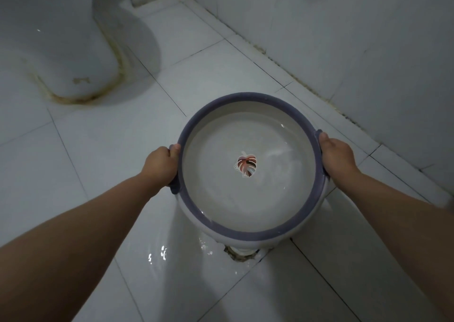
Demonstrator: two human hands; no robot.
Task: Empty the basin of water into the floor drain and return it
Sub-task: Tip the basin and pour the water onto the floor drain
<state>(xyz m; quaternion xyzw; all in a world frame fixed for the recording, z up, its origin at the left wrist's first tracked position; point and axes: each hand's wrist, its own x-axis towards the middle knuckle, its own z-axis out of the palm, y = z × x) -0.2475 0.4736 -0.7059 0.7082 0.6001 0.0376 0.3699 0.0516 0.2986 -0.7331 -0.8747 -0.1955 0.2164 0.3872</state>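
Basin, white with purple rim, leaf print inside, holding water

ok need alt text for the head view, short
Two hands, left hand and right hand, grip the side handles of a round white basin with a purple rim, holding it over a floor drain. The basin holds water; the tiled floor by the drain is wet. A toilet stands upper left.
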